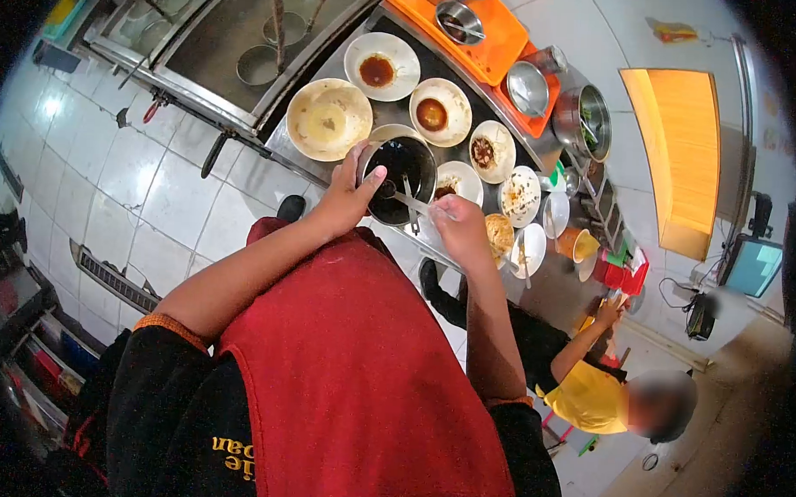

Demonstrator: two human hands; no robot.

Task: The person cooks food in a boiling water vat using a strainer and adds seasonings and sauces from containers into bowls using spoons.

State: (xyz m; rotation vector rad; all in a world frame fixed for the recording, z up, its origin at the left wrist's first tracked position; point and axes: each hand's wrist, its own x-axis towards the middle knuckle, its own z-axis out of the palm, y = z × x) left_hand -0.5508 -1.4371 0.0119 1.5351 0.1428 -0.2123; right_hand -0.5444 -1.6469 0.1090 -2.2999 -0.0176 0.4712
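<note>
My left hand (pixel 354 194) grips the rim of a round metal pot (pixel 427 175), which holds dark liquid. The fingers of my right hand (pixel 456 224) are closed around the handle of a ladle (pixel 408 199), whose bowl is inside the pot. A second utensil (pixel 410 209) leans in the pot. Around the pot on the metal counter stand several white bowls, among them a pale one (pixel 329 119), one with brown sauce (pixel 382 67), one with a reddish-brown sauce (pixel 442 112) and one with dark bits (pixel 492 152).
An orange tray (pixel 502 42) with metal containers lies behind the bowls, near a tall steel pot (pixel 582 123). Plates with food (pixel 519 197) continue rightward. A person in a yellow shirt (pixel 586 397) works at the right. A glass-topped case (pixel 212 49) stands upper left.
</note>
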